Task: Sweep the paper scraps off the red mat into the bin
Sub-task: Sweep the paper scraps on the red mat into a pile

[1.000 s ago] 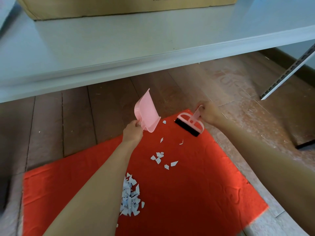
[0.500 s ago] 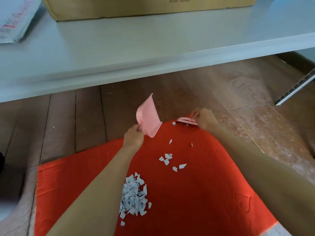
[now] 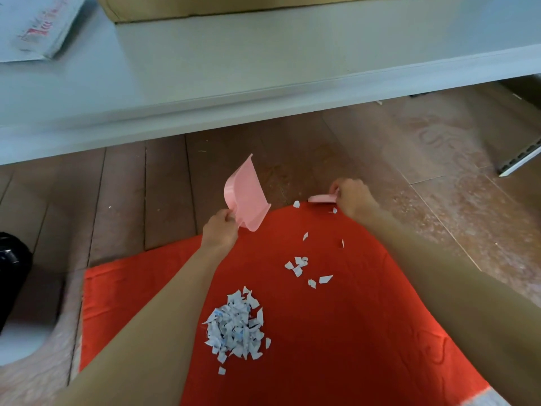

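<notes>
Over one mat (image 3: 336, 332), left grip (image 3: 220, 230) holds dustpan (image 3: 248, 197), right grip (image 3: 352, 197) brush (image 3: 320, 198).

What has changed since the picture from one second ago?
The right hand turned the pink brush from upright to flat, bristles hidden, at the far edge of the red mat. Nothing was released. The left hand keeps its grip on the raised dustpan; the scraps lie unmoved.

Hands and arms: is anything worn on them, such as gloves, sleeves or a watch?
Nothing worn shows. The left hand and right hand have no gloves, and neither wrist carries a watch or band. The left forearm and right forearm are bare, and no sleeve reaches into view.
</notes>
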